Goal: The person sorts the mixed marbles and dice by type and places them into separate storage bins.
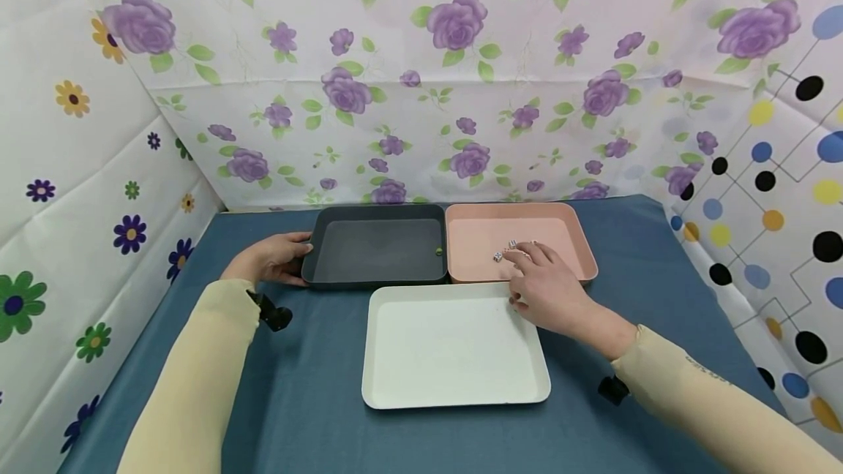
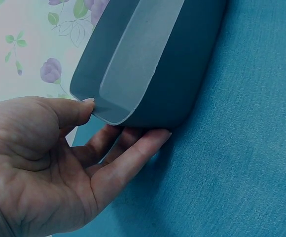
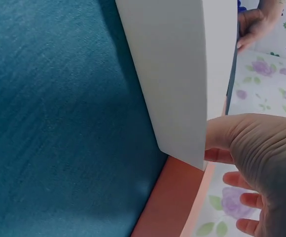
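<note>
My left hand (image 1: 279, 258) grips the left end of a dark grey tray (image 1: 378, 284), thumb at the rim and fingers along the outer wall. A small green piece (image 1: 439, 251) lies near that tray's right wall. White dice (image 1: 497, 257) with dark dots lie in the pink tray (image 1: 582, 240), partly covered by my right hand (image 1: 549, 291). That hand hangs over the white tray's upper right corner, its thumb and index finger close together and the other fingers spread towards the dice. I cannot tell whether it pinches anything; the white tray's wall (image 3: 177, 84) hides those fingertips in the right wrist view.
The white tray (image 1: 454, 353) lies in front of the two other trays, which stand side by side at the back of the blue cloth (image 1: 309, 401). Flowered sheets (image 1: 408, 93) rise behind and at the left; a dotted sheet (image 1: 777, 189) hangs at the right.
</note>
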### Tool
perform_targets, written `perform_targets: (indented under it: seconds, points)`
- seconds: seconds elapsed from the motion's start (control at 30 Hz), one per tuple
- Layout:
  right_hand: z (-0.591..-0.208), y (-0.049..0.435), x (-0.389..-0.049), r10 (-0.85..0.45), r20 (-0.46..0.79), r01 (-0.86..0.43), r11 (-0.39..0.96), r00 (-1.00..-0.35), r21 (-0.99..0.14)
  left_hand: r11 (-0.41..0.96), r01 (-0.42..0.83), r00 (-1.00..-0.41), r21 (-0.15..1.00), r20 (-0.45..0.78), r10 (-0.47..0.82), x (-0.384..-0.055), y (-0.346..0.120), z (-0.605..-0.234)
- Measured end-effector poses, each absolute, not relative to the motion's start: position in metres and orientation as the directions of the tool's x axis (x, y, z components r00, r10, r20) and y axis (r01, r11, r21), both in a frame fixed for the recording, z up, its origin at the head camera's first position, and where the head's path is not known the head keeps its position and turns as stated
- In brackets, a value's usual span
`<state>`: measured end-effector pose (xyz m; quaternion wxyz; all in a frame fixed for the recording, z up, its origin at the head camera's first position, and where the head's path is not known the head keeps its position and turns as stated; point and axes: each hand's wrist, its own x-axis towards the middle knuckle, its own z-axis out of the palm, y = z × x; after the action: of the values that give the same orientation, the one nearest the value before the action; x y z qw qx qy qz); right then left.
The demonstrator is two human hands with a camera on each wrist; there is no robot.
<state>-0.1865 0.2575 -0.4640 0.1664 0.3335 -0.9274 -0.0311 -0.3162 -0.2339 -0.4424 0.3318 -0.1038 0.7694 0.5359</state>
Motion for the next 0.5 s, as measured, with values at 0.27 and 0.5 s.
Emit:
perform_targets:
  seconds: [0.27,0.5]
  points:
    - [-0.4701,0.2546,-0.1836,-0.608,0.253,-0.577,0.794,-0.752,0.194,0.4,-0.516,-0.758,0.757,-0.621,0.198,-0.3188,-0.2357,-0.4467]
    - [-0.4745,0.2524,-0.1804,-0.589,0.26,-0.556,0.808,-0.765,0.195,0.392,-0.521,-0.756,0.758,-0.623,0.201,-0.3193,-0.2357,-0.4473]
